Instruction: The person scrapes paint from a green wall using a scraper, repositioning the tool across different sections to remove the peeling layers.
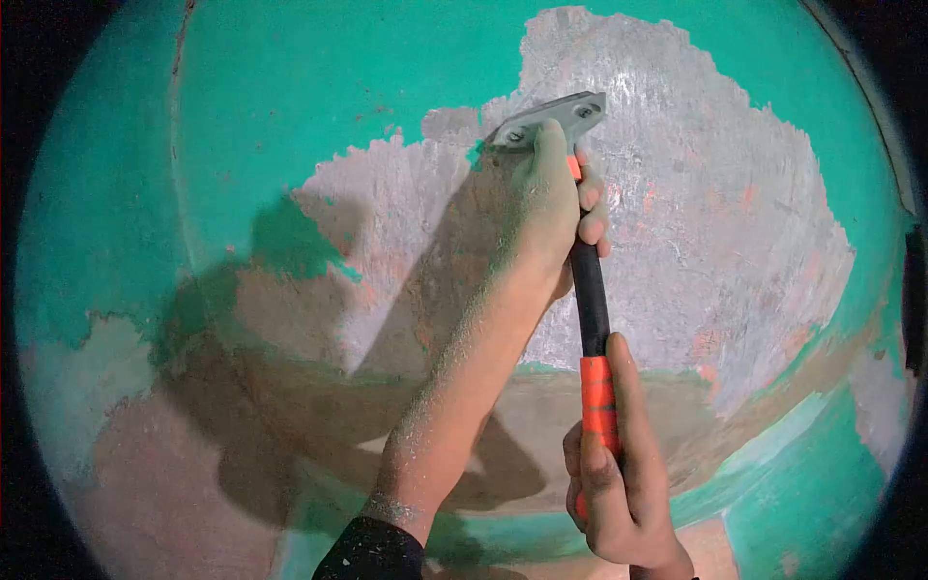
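Observation:
A long-handled scraper [592, 290] with a black and orange handle lies across the middle of the view, its wide grey metal head [551, 121] against the wall. My left hand [556, 198] is closed around the neck just below the head, the thumb pressed on the metal. Lower down, my right hand [623, 474] grips the orange end of the handle, with one finger stretched along it. The blade's edge meets the wall near the border between green paint and bare grey surface. Pale dust and flakes cover my left forearm.
Green paint [319, 68] surrounds a large bare patch [706, 213] with a ragged edge. Below it runs a brownish band [541, 425]. Another stripped area [164, 474] is at the lower left. A crack [178, 58] runs down the upper left, and my shadow falls on the left.

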`<state>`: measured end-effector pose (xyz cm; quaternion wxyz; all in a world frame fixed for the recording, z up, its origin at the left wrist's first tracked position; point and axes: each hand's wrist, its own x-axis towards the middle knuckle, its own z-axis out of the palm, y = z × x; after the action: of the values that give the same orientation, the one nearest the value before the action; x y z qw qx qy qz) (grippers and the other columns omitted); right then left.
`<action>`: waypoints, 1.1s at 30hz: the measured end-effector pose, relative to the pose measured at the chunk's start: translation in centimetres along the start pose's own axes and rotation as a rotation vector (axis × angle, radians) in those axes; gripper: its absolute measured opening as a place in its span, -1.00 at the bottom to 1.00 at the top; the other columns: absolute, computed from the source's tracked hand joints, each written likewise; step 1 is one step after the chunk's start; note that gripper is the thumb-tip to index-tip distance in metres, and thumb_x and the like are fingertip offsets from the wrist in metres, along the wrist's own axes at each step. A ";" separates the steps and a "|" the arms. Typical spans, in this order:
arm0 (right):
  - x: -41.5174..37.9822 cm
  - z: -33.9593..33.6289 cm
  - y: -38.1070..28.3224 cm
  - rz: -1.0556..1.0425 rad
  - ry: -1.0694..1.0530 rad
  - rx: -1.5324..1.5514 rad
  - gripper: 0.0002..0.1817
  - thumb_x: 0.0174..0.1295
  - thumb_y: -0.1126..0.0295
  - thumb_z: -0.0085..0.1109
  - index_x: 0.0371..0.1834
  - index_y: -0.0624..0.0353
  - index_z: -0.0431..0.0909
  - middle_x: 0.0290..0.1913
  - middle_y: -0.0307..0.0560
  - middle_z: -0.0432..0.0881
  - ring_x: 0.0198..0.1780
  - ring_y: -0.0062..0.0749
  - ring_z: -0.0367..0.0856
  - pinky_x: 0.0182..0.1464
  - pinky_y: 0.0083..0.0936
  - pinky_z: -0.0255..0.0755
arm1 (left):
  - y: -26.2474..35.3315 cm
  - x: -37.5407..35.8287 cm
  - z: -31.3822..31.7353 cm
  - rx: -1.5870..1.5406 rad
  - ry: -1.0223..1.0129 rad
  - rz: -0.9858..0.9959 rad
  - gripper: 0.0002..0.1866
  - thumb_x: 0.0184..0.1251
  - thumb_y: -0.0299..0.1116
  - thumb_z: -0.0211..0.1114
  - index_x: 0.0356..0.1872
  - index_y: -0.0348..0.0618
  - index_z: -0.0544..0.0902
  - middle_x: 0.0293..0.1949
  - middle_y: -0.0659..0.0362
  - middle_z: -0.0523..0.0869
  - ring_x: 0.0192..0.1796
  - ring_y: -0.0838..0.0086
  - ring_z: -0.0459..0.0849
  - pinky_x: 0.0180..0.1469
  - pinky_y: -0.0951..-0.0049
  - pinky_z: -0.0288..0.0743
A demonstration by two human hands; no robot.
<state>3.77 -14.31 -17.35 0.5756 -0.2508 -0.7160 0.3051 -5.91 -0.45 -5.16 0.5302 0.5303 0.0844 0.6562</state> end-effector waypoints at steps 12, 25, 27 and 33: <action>2.3 1.2 -3.2 0.027 0.155 0.053 -0.23 0.32 0.27 -0.07 0.47 0.44 -0.17 -0.45 -0.27 0.33 -0.52 -0.67 0.20 -0.45 -0.73 0.11 | 1.9 2.1 0.8 0.005 -0.023 0.071 -0.67 0.44 -0.07 -0.23 -0.35 -0.09 0.32 -0.62 0.28 0.37 -0.70 0.55 0.32 -0.61 0.41 0.34; 1.9 0.2 -4.0 0.067 0.172 0.100 -0.23 0.20 0.33 -0.04 0.44 0.48 -0.04 -0.44 -0.23 0.38 -0.46 -0.62 0.23 -0.40 -0.69 0.13 | 2.1 1.0 1.8 -0.064 0.007 0.058 -0.73 0.41 -0.13 -0.13 -0.34 -0.09 0.35 -0.64 0.33 0.36 -0.70 0.60 0.32 -0.60 0.49 0.32; 3.3 0.6 -5.0 -0.005 0.212 0.082 -0.22 0.18 0.32 -0.02 0.44 0.48 -0.05 -0.45 -0.23 0.37 -0.46 -0.63 0.23 -0.40 -0.69 0.13 | 2.8 2.7 2.3 -0.134 0.009 0.117 -0.65 0.45 -0.04 -0.20 -0.37 -0.09 0.32 -0.65 0.27 0.37 -0.72 0.51 0.34 -0.62 0.36 0.35; 2.1 -0.3 -4.1 0.068 0.144 0.041 -0.25 0.22 0.31 -0.08 0.46 0.39 -0.04 -0.51 -0.30 0.32 -0.57 -0.68 0.21 -0.54 -0.75 0.07 | 2.5 2.2 1.5 -0.111 -0.027 -0.028 -0.59 0.47 0.04 -0.20 -0.35 -0.09 0.33 -0.64 0.27 0.40 -0.72 0.53 0.32 -0.61 0.42 0.32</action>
<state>3.58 -15.58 -12.96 0.6198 -0.2847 -0.6574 0.3202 -5.93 -0.43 -1.51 0.5691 0.5078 0.0484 0.6450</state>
